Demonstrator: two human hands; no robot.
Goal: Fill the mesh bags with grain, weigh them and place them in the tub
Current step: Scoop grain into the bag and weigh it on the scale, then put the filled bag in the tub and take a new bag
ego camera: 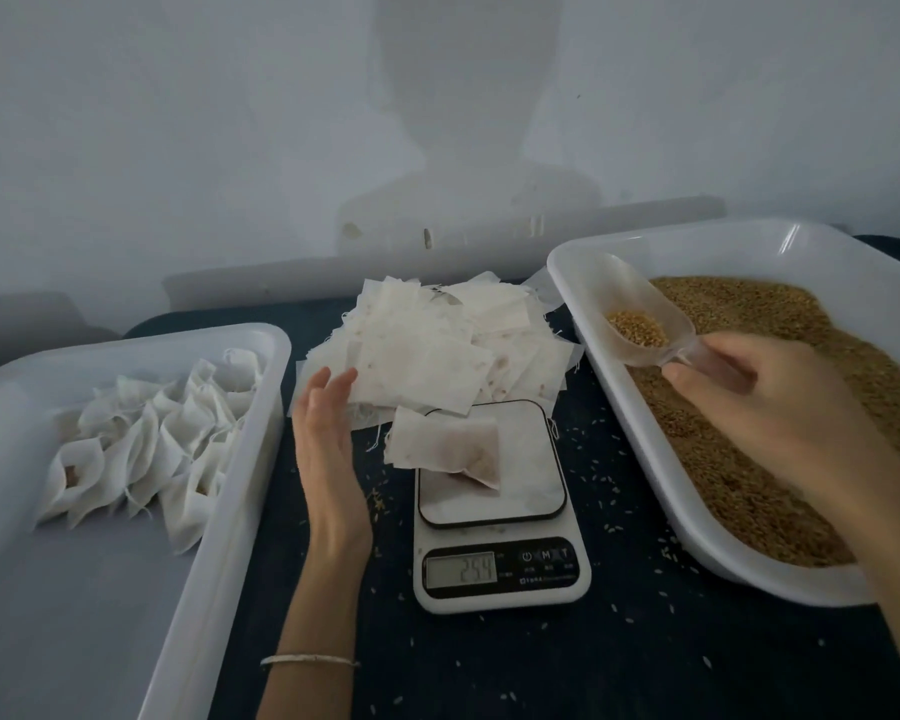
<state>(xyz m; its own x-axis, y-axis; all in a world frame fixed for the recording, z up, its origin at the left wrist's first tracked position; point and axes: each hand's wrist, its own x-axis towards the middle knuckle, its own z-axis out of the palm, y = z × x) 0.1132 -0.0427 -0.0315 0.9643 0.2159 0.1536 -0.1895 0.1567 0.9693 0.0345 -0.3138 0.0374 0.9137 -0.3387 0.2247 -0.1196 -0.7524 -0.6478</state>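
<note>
A white digital scale [494,511] stands in the middle of the dark table, its display lit with digits. One white mesh bag [445,446] lies on its platform, hanging over the left edge. Behind it spreads a pile of flat empty mesh bags [437,340]. My left hand [328,444] is open, fingers straight, its fingertips touching the pile's front left edge. My right hand [770,407] grips the handle of a clear plastic scoop [640,314] with a little grain in it, above the white grain tub [583,324] at right. The white tub [261,407] at left holds several filled bags.
Loose grains are scattered over the dark table around the scale. A pale wall with my shadow rises behind the table. A thin bracelet sits on my left wrist [310,659].
</note>
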